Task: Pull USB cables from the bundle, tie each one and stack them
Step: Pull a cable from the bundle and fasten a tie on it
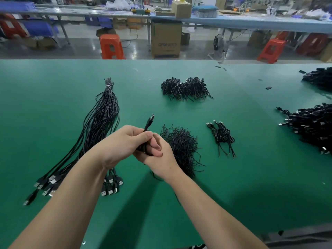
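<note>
While both hands meet above the green table (233,194), the left hand (122,144) curls its fingers round a black cable (150,123), thumb pressed on top; the right hand (159,157) grips the same cable from below, fingers folded round its coiled part. The cable's USB plug sticks up and away from the knuckles, clear of the table.

Taking the hands as landmark:
- Left of them and passing under the left forearm — the bundle (100,126), long black cables lying straight, plugs fanned out at the near end, a white tie near the far tips.
- Just right, partly behind the right hand — a loose heap of thin black ties (183,146).
- Further right — a small stack (222,137) of tied cables, plugs pointing away.
- Beyond, well apart — a twin mound of coiled cables (185,88).
- Far right, at the table edge — larger cable piles (310,126).

Past the table: orange stools (111,46), a cardboard box (166,40), a long blue bench (251,20).
</note>
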The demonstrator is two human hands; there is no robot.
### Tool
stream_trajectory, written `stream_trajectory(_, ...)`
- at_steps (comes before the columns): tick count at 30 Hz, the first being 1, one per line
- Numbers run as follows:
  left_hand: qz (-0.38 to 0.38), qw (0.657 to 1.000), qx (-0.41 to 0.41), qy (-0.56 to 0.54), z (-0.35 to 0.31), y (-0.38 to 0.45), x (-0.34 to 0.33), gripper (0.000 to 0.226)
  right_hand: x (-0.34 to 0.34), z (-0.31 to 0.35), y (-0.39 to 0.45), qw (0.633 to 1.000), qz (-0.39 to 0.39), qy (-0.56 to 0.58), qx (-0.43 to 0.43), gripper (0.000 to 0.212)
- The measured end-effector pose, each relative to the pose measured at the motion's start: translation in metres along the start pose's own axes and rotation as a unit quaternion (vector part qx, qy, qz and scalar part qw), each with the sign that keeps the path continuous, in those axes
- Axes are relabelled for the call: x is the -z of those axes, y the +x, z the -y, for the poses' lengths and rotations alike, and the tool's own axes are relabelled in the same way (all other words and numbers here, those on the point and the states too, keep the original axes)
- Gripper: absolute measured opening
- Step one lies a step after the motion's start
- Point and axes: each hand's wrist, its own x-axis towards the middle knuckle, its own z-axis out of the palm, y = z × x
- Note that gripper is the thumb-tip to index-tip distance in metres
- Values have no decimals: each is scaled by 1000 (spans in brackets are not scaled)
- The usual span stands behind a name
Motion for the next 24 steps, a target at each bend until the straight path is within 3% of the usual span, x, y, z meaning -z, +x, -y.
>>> stream_trajectory(2, -50, 999, 0, 16, 0, 1, -4, 38, 1, 3, -1, 1000, -10, -27, 0, 33)
stream_trajectory(4, -147, 979, -22, 137, 4, 3, -8, 39, 4, 8, -4, 992, -28, -119, 31, 25)
stream_trajectory(6, -232, 931, -49, 277, 7, 3, -14, 38, 6, 12, -6, 971, -25, -228, 68, 20)
stream_trajectory(10, -332, 813, -116, 464, 21, 2, -20, 40, 3, 20, -4, 908, -6, -408, 97, 23)
stream_trajectory(13, -326, 771, -22, 546, 24, 1, -17, 49, 3, 23, -5, 870, 20, -483, 101, 19)
stream_trajectory(15, -299, 788, -26, 537, 26, 6, -7, 44, 2, 25, -8, 852, 41, -513, 100, 20)
stream_trajectory(18, -205, 867, -125, 436, 25, 7, 8, 21, 1, 29, -8, 845, 51, -527, 79, 23)
stream_trajectory(21, -189, 877, -155, 413, 27, 8, 18, 14, 2, 31, -7, 837, 75, -539, 60, 13)
stream_trajectory(24, -200, 887, -146, 391, 33, 10, 22, 18, 2, 30, -5, 885, 106, -454, 22, 16)
